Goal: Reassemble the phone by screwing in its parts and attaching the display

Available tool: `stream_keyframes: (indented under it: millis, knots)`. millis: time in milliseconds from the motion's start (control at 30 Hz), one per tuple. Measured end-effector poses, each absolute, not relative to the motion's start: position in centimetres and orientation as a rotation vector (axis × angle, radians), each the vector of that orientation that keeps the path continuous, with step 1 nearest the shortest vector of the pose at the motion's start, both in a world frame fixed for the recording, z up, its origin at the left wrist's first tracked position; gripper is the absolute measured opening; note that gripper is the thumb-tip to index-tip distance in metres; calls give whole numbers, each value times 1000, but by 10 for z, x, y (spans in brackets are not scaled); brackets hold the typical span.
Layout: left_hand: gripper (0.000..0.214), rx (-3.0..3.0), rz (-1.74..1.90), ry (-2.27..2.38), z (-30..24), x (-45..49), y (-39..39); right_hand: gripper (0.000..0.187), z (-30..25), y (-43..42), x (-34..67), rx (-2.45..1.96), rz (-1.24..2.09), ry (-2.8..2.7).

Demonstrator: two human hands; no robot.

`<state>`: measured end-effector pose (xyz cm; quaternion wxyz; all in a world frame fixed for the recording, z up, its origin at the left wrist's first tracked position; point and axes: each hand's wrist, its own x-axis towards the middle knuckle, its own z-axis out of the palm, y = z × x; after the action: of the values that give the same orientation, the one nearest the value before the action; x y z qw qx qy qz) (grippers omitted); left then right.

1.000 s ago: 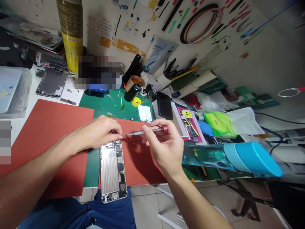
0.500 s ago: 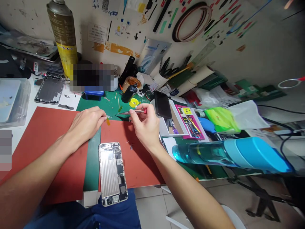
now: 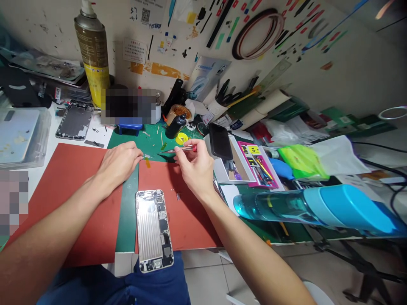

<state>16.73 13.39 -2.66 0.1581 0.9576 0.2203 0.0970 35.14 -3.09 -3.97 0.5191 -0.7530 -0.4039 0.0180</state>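
Observation:
An opened phone chassis (image 3: 154,230) lies face up on the red mat (image 3: 73,190), its near end over the table edge. My right hand (image 3: 193,167) pinches a thin screwdriver (image 3: 178,150) with a red cap, its tip pointing left over the green mat (image 3: 149,142). My left hand (image 3: 119,163) rests on the mats' seam with fingertips pinched together by a small orange piece (image 3: 147,162); what they hold is too small to name. Both hands are beyond the phone, apart from it.
A second phone frame (image 3: 75,120) lies at the back left beside a tall spray can (image 3: 93,51). A black bottle (image 3: 175,126), yellow cap, dark phone (image 3: 220,141) on a white box and a blue bottle (image 3: 318,207) crowd the right side.
Both hands have lifted off the phone and moved away from me to the green mat, carrying the screwdriver along. The phone stays where it lay.

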Motion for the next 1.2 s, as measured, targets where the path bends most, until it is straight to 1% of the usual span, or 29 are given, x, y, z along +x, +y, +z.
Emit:
stream_keyframes:
  millis: [167, 433, 667, 833, 933, 1033, 1200]
  knots:
    - [36, 2710, 312, 547, -23, 168, 128, 29, -41, -32, 353, -1816, 39, -949]
    - [28, 2744, 238, 240, -28, 171, 115, 29, -34, -37, 350, -1780, 97, -875]
    - [33, 2738, 259, 49, -39, 175, 115, 37, -8, -81, 335, -1653, 127, -652]
    - [39, 2735, 286, 33, -37, 174, 114, 39, -5, -114, 321, -1673, 142, -534]
    - [36, 2676, 299, 76, -29, 169, 116, 38, -10, -122, 316, -1640, 180, -508]
    - [33, 2477, 342, 164, -21, 166, 118, 37, -14, -121, 313, -1578, 251, -499]
    - [16, 2254, 251, 189, -14, 167, 114, 34, -20, -115, 306, -1456, 374, -496]
